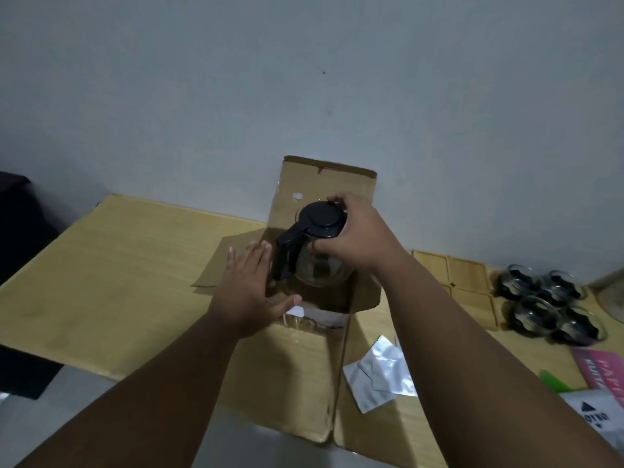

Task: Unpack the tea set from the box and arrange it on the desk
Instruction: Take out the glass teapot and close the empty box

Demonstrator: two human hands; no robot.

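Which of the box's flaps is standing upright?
The back flap, rising against the wall behind the teapot. The left flap, right flap and near flap are all folded outward and down.

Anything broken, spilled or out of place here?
Nothing broken or spilled. The right hand grips the glass teapot over the box; left hand rests flat on a flap. A crumpled foil packet lies loose beside the box.

You have one box (304, 366) and one teapot (320, 221) before you. At your right I count four cups (537, 312) and four coasters (467, 273), one mostly hidden. Two overlapping sachets (378, 376), one pink card (601, 366), one grey pouch (594, 413).
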